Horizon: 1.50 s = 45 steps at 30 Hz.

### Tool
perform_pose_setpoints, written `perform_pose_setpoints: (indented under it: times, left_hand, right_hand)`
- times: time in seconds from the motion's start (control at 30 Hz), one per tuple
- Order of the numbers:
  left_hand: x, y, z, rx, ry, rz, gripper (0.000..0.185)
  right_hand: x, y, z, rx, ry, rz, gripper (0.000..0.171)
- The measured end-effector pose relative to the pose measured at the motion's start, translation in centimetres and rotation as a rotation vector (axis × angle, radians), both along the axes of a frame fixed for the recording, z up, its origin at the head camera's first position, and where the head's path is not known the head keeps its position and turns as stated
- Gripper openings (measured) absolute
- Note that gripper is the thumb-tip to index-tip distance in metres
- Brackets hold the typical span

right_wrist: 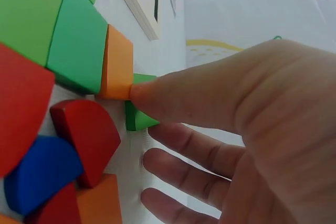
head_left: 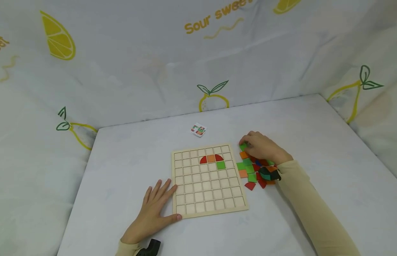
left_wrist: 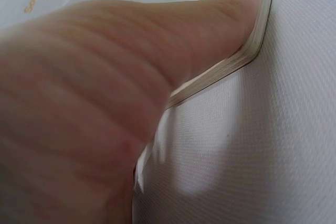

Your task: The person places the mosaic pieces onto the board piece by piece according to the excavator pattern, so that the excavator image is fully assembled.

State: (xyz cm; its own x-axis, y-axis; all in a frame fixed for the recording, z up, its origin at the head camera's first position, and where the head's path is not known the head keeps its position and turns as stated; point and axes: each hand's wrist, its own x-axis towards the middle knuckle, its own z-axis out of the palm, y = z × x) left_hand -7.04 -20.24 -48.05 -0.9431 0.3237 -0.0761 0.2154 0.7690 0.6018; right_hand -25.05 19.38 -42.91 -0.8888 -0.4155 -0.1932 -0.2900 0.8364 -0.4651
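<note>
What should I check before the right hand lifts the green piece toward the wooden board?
1. Right hand fingers touch the green piece: ok.
2. Piece firmly pinched: cannot tell.
3. Left hand rests flat on the wooden board corner: ok.
4. Empty cells remain on the board: ok.
5. Neighbouring orange piece apart from the green piece: not ok, they touch.

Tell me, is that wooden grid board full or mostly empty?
Mostly empty. The wooden grid board holds only four pieces, among them a green square; every other cell shows bare wood.
</note>
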Motion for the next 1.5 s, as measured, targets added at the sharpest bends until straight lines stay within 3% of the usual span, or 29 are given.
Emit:
perform_pose_setpoints:
  times: [0.23,0.53,0.87,1.03,1.33,1.5]
  left_hand:
    - [-0.3,0.0,0.3,-0.005,-0.025,-0.01,0.091]
    - [-0.6,0.2,0.3,-0.005,-0.058,-0.022,0.091]
    - [-0.7,0.1,0.3,-0.017,-0.048,-0.022,0.092]
    - [-0.6,0.1,0.3,-0.022,-0.063,-0.015,0.092]
    - [-0.6,0.1,0.1,-0.015,-0.058,-0.019,0.092]
    - [-0.3,-0.1,0.1,-0.028,-0.051,-0.008,0.092]
  right_hand:
    - [-0.1,0.3,0.2,-0.009,0.002,-0.031,0.023]
    - [1.5,-1.0,1.6,-0.133,-0.048,-0.051,0.014]
    - [3.1,-4.3,1.4,-0.207,-0.092,0.141,0.004]
    - [3.6,-5.1,0.8,-0.177,-0.11,0.225,0.004]
    - [4.0,-5.4,0.3,-0.161,-0.163,0.22,0.005]
    - [4.1,-6.0,0.1,-0.14,-0.142,0.241,0.004]
